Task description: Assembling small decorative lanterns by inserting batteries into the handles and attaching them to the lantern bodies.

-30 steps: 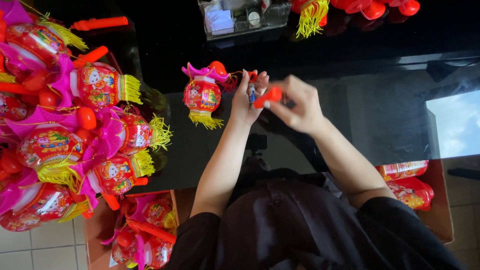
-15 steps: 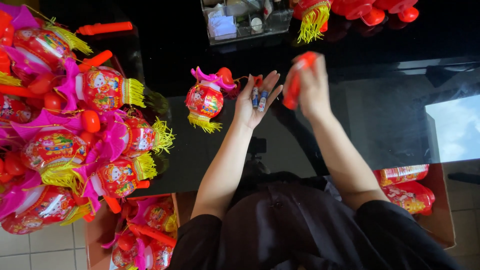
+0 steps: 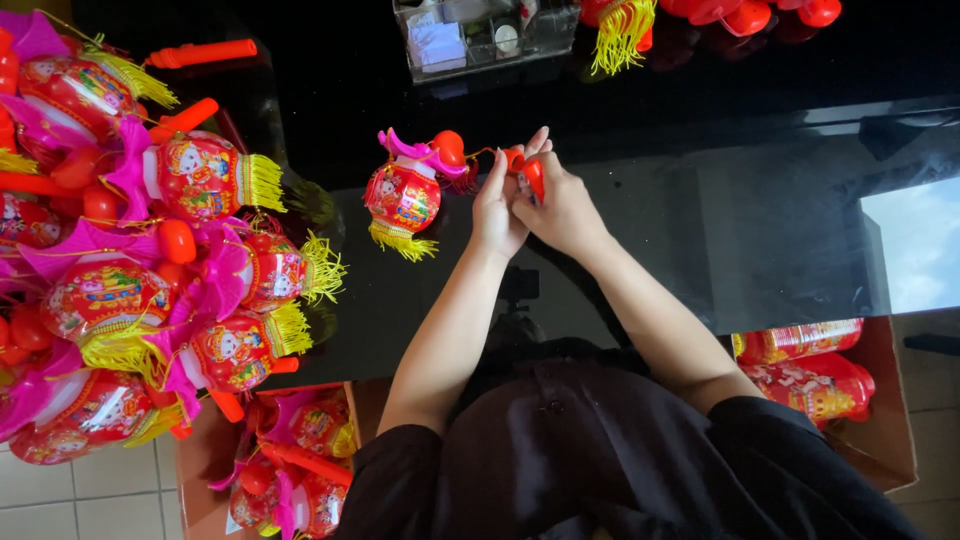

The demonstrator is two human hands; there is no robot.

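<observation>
A small red toy lantern (image 3: 404, 196) with a pink top and yellow tassel lies on the glossy black table (image 3: 700, 200). A thin cord joins it to a red plastic handle (image 3: 527, 170). My left hand (image 3: 500, 200) and my right hand (image 3: 560, 205) are pressed together on that handle just right of the lantern, fingers curled round it. The handle is mostly hidden by my fingers.
A big heap of finished red and pink lanterns (image 3: 150, 260) covers the table's left side. A clear plastic box (image 3: 480, 35) stands at the far edge, with more red pieces (image 3: 740, 15) beside it. Cardboard boxes of lanterns sit on the floor at lower left (image 3: 290, 460) and right (image 3: 810, 375).
My right hand, which was raised with the red handle and apart from the left, has come back down and joined my left hand. The lantern has barely moved.
</observation>
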